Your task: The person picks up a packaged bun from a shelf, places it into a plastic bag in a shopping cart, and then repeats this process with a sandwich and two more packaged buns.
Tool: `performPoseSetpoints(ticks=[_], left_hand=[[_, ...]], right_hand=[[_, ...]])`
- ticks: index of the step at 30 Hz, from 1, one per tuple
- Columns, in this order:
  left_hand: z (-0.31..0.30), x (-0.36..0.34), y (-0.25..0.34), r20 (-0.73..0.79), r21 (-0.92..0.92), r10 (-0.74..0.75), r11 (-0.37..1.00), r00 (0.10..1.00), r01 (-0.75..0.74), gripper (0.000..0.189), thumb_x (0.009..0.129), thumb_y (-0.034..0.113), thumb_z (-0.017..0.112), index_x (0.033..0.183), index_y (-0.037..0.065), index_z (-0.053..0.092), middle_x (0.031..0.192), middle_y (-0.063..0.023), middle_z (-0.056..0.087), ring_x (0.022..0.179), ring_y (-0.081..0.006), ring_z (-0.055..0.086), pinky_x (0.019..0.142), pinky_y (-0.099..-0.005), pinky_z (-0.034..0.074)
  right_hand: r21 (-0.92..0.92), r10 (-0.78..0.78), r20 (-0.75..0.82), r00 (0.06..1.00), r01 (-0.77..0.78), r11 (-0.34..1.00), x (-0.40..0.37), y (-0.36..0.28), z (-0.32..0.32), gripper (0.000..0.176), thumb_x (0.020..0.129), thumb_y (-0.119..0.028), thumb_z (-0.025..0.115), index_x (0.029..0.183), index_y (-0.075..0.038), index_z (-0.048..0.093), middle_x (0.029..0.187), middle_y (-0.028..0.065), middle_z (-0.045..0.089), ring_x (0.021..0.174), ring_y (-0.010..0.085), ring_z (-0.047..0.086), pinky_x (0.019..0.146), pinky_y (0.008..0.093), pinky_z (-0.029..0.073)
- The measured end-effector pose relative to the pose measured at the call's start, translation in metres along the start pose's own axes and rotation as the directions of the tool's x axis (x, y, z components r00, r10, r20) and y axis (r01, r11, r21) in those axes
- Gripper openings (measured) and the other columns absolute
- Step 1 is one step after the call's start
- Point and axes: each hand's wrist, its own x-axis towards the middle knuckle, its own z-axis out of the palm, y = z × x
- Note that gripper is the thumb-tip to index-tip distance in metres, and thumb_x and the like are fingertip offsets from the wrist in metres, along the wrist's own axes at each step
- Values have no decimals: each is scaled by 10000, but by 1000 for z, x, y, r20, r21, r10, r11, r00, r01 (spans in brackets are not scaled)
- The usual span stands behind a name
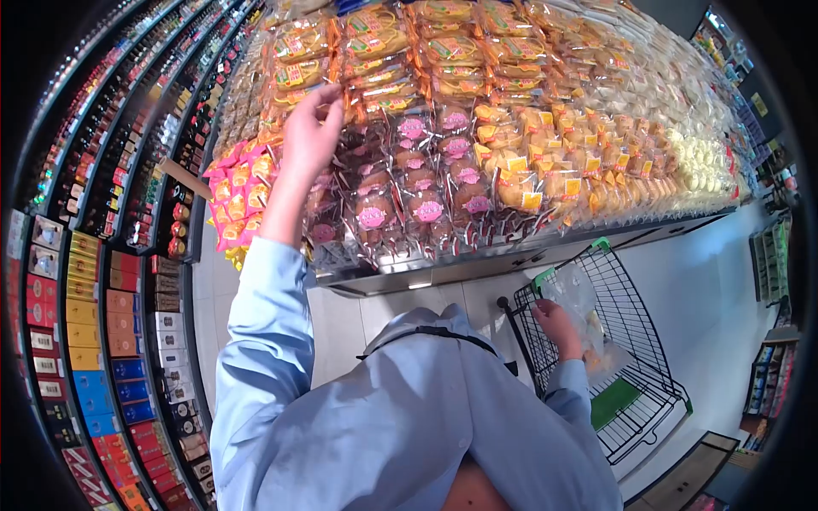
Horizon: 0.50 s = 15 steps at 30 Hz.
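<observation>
My left hand (313, 132) reaches over the display, its fingers loosely bent and apart, with nothing visible in them. Just beyond its fingertips are orange-and-clear wrapped pastries (375, 43). Beside the hand sit rows of dark brown cakes (426, 209) in clear wrappers with pink labels. Below the wrist lie pink snack packets (243, 192). Down at my right side, my right hand (558, 328) is closed on a clear plastic bag (601, 353) with pale items inside. The bag hangs at the shopping cart (635, 324), partly over its wire basket.
Yellow-wrapped buns (524, 162) and pale packaged goods (703, 162) fill the display's right part. Its metal front edge (426, 277) runs before my waist. Shelves of boxes (94, 332) and bottles (111, 128) stand on the left. The cart has a green panel (615, 402).
</observation>
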Motion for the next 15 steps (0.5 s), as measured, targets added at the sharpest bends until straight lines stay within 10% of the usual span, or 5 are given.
performPoseSetpoints(ticks=[5,15], left_hand=[[10,63,-13,-112,599,278,785,954,-158,419,878,266,725,1254,88,666,1160,-151,668,1092,-335,629,988,-461,463],[36,104,-19,-105,681,298,716,949,-150,138,896,229,667,921,94,659,942,-122,675,969,-340,643,823,-512,468]], right_hand=[[65,-147,87,985,142,988,-12,-61,27,466,921,-294,667,1293,-14,637,1172,176,721,1041,311,708,921,390,544],[141,-126,166,978,103,985,-56,-37,36,484,924,-287,656,1331,-29,618,1240,178,690,1085,300,692,948,385,536]])
